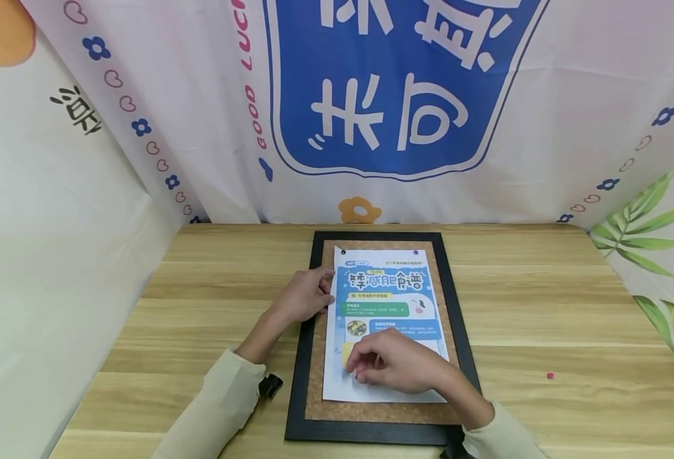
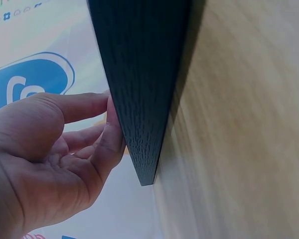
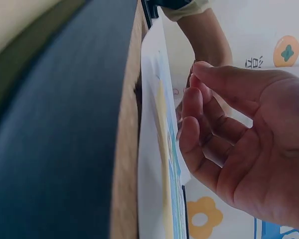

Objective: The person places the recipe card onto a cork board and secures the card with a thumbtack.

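Observation:
A printed sheet [image 1: 383,389] with blue Chinese headings lies on a cork board [image 1: 317,357] in a black frame [image 1: 360,432]. A black pin [image 1: 343,252] and a purple pin [image 1: 415,252] sit at its top corners. My left hand [image 1: 305,294] rests over the frame's left edge, bent fingers touching the sheet's left margin. The left wrist view shows this hand beside the frame's dark side. Above the sheet's lower left is my right hand [image 1: 394,362], thumb and forefinger tips together. A tiny pale thing shows at those fingertips; its kind is hidden. In the right wrist view the sheet's edge bows off the cork.
A small pink piece [image 1: 550,375] lies on the wooden table [image 1: 543,306], right of the frame. Behind the table hangs a printed cloth [image 1: 211,127] with a big blue sign. Black wrist mounts [image 1: 271,386] sit near the sleeves.

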Tool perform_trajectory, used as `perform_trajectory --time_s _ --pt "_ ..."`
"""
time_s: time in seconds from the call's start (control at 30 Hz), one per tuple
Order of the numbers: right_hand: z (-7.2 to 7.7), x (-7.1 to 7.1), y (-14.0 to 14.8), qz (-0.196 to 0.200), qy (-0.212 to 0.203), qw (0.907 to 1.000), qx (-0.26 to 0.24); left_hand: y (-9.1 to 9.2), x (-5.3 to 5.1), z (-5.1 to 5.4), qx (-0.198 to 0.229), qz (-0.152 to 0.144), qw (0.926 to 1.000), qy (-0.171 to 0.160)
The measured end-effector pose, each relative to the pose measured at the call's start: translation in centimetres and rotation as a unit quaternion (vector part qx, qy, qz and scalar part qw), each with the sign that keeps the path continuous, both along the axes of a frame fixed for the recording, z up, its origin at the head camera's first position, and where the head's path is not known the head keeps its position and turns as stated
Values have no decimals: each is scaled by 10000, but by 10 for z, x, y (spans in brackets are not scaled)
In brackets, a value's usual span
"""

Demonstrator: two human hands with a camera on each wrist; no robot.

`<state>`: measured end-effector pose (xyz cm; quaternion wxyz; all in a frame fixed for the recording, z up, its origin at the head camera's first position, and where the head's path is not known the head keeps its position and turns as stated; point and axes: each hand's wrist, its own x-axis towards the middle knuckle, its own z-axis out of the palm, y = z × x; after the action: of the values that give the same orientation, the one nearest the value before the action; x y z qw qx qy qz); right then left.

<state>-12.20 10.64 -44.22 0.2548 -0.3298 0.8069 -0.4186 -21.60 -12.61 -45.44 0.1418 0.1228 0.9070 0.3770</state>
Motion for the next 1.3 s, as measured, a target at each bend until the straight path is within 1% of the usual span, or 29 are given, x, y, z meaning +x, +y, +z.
perform_trajectory --time_s 0.33,0.5,0.8,0.9,1.13,1.3 --pt "-8 5 -18 125 -125 9998 -51 -1 0 1 -104 0 9999 -36" --pt "-12 6 -24 128 35 9999 -49 0 0 1 -134 22 9999 -57" --pt "-17 8 -29 -37 146 9996 228 0 0 2 -84 -5 10000 -26" --pt "-17 8 -30 -50 231 9995 212 0 0 2 -65 -10 10000 -16" --pt "-16 9 -32 -57 375 9992 112 1 0 3 -120 -58 9997 189" --pt "-17 10 -35 -80 435 9989 137 0 1 2 -113 -11 9998 137"
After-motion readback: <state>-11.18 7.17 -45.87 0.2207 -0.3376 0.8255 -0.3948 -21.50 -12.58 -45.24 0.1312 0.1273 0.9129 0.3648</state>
